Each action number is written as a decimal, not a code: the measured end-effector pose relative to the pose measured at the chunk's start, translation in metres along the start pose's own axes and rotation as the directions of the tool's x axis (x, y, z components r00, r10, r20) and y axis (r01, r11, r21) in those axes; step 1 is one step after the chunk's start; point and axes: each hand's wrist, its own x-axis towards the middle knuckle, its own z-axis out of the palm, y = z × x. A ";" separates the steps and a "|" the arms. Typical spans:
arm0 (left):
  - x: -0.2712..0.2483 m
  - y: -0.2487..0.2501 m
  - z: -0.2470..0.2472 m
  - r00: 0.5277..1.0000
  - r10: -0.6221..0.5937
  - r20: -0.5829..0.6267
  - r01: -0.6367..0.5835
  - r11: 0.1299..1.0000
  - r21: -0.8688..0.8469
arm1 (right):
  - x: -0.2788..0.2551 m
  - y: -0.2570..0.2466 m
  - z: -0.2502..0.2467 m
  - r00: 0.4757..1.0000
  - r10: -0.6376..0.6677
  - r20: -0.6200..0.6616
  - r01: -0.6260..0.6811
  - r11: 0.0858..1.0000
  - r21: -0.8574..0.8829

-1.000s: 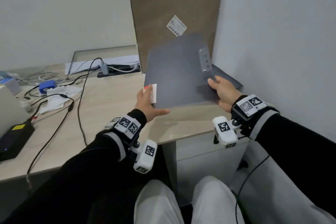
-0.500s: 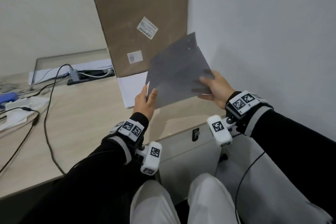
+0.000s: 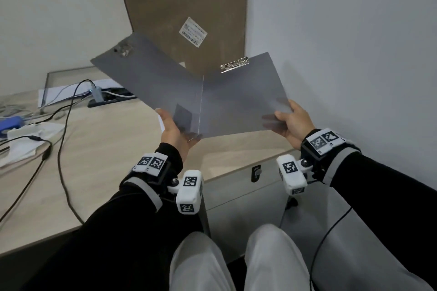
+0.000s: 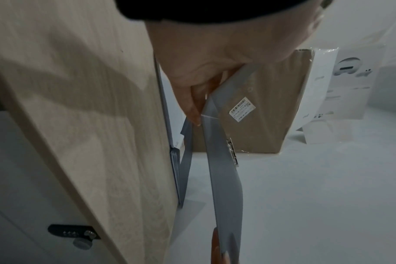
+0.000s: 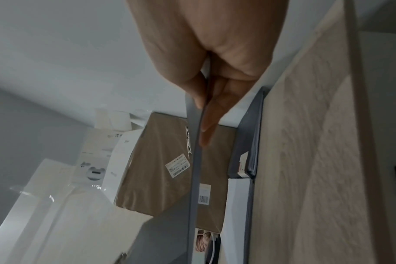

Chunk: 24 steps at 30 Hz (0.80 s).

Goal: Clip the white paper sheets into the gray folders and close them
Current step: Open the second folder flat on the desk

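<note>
The gray folder (image 3: 201,92) hangs open in the air over the desk (image 3: 99,149). The left hand (image 3: 176,132) pinches its 7 o'clock corner; the right hand (image 3: 292,123) pinches the 4 o'clock edge. It is bendy and could flop shut or slip. White walls stand close; a brown box (image 3: 184,7) leans at 12 o'clock.
</note>
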 end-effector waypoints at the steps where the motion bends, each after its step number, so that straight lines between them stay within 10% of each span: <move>1: 0.000 0.002 -0.002 1.000 0.016 0.001 -0.016 1.000 -0.014 | 0.001 0.002 0.001 1.000 -0.004 -0.004 0.004 0.999 0.044; 10: -0.003 0.006 -0.031 0.993 -0.100 0.066 0.080 0.963 0.256 | 0.006 0.015 -0.005 0.999 0.038 0.009 -0.039 0.979 0.200; 15: -0.015 0.011 -0.041 0.928 -0.370 0.031 0.264 0.715 0.647 | 0.001 0.017 -0.014 0.999 0.037 0.026 -0.042 0.978 0.203; 19: -0.036 0.015 -0.032 0.862 -0.485 0.148 0.111 0.467 0.877 | -0.009 0.018 -0.021 0.998 0.039 0.057 -0.048 0.983 0.176; 24: -0.038 0.023 -0.002 0.923 -0.225 0.313 -0.116 0.612 0.782 | -0.020 0.019 -0.027 0.993 0.066 0.098 -0.077 0.990 0.122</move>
